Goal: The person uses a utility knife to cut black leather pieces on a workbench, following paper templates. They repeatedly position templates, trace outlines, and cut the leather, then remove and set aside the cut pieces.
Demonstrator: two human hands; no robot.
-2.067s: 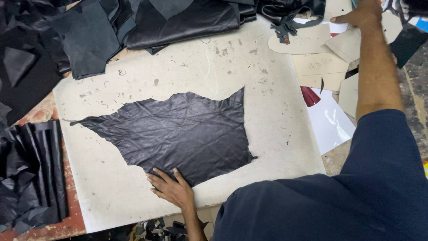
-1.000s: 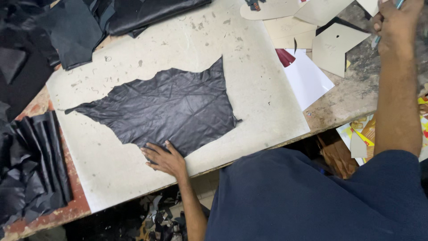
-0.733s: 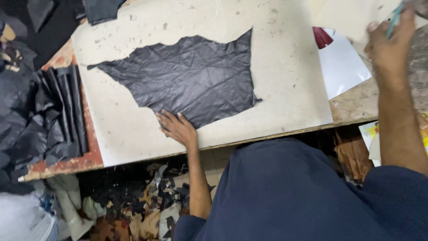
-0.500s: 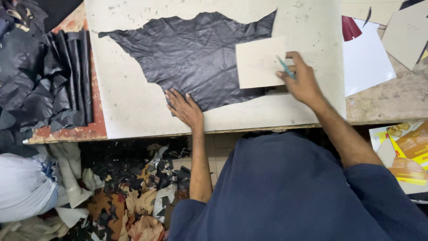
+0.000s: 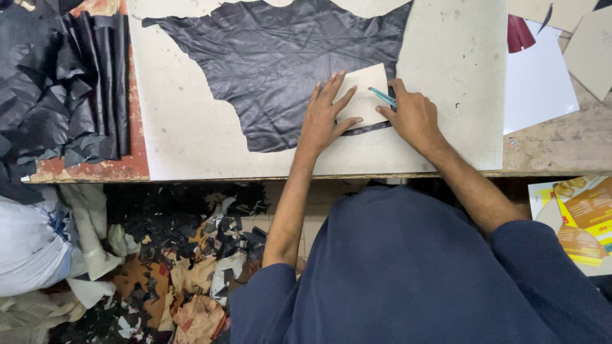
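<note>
Nearest you, below the table edge, the floor carries a loose heap of black and tan leather offcuts [image 5: 191,280] and a white sack [image 5: 29,245] at the left; its contents are not visible, and no other container shows. On the pale cutting board [image 5: 185,134], your left hand [image 5: 325,118] lies flat with fingers spread, pressing the small beige card template [image 5: 364,99] down onto the irregular black leather hide [image 5: 287,57]; it grips nothing. Your right hand [image 5: 414,118] is closed around 1 slim teal marking tool [image 5: 382,97], whose tip sits at the template's right edge. The template lies on the hide's lower right part, near its ragged border. Risk 1: the template may slide if left-hand pressure eases, giving a skewed outline. Risk 2: the creased hide may shift or bunch under the tool. Risk 3: an outline this close to the border may overrun the leather. Farther left, folded black leather strips [image 5: 95,83] lie beside the board.
</note>
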